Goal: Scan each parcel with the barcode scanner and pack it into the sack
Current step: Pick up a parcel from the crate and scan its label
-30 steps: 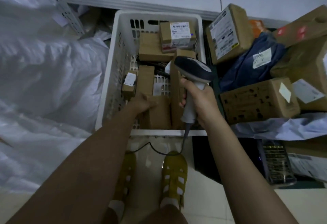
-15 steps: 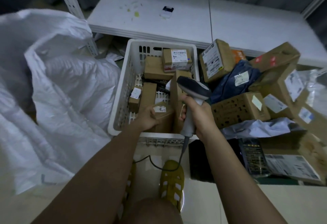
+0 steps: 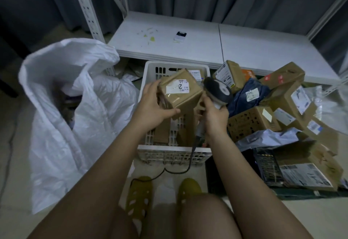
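A person's left hand (image 3: pixel 150 105) grips a brown cardboard parcel (image 3: pixel 180 89) above a white slotted plastic basket (image 3: pixel 150 69), tilting its white label upward, likely for scanning. The right hand (image 3: pixel 214 118) is wrapped around the handle of a corded barcode scanner (image 3: pixel 217 89), whose rounded dark head sits just beside the label. A crinkled white woven sack (image 3: pixel 62 106) gapes open on the floor to the left, ready to receive it.
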Demonstrator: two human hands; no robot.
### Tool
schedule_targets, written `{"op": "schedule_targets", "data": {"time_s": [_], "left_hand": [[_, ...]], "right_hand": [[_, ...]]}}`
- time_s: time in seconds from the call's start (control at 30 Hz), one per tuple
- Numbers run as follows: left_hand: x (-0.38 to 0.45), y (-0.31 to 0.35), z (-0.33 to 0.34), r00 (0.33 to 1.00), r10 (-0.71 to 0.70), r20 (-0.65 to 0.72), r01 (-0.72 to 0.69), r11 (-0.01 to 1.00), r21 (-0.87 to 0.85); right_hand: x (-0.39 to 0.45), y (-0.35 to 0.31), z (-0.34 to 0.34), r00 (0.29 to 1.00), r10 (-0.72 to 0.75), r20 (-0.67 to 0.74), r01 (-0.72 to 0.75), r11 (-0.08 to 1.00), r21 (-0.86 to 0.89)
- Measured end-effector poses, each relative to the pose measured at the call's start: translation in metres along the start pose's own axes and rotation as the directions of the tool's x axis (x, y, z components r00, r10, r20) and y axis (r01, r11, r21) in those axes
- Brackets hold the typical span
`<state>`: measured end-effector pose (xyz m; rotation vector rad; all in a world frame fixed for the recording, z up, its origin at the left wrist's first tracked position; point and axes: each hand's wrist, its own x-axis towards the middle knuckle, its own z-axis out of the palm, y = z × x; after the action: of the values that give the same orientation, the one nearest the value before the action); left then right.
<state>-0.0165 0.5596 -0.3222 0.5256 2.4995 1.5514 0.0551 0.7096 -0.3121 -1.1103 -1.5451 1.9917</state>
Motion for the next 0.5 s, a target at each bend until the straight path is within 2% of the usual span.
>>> {"op": "schedule_targets", "data": {"time_s": [0.1, 0.17, 0.23, 0.33, 0.4, 0.43, 0.5], "left_hand": [[-0.029, 0.02, -0.02, 0.989, 0.144, 0.015, -0.144, 0.989, 0.015], [-0.042, 0.019, -0.027, 0.977, 0.21, 0.049, -0.211, 0.977, 0.03], [-0.049, 0.014, -0.031, 0.96, 0.263, 0.095, -0.271, 0.959, 0.079], [-0.058, 0.006, -0.032, 0.941, 0.291, 0.174, -0.317, 0.938, 0.142], [-0.063, 0.007, -0.029, 0.955, 0.235, 0.18, -0.245, 0.969, 0.034], [-0.065, 0.011, -0.027, 0.975, 0.159, 0.154, -0.15, 0.986, -0.07], [-0.064, 0.019, -0.023, 0.999, -0.028, 0.04, 0.039, 0.959, -0.281]], "right_hand": [[-0.009, -0.026, -0.003, 0.987, 0.017, 0.159, -0.025, 0.999, 0.047], [-0.019, -0.034, -0.005, 0.957, 0.059, 0.284, -0.056, 0.998, -0.017], [-0.029, -0.03, -0.006, 0.945, 0.105, 0.311, -0.083, 0.993, -0.082], [-0.04, -0.021, -0.006, 0.939, 0.161, 0.303, -0.147, 0.987, -0.067], [-0.043, -0.018, -0.009, 0.942, 0.153, 0.3, -0.139, 0.988, -0.067], [-0.044, -0.015, -0.011, 0.947, 0.138, 0.291, -0.122, 0.99, -0.072], [-0.044, -0.01, -0.014, 0.95, 0.107, 0.293, -0.09, 0.993, -0.07]]}}
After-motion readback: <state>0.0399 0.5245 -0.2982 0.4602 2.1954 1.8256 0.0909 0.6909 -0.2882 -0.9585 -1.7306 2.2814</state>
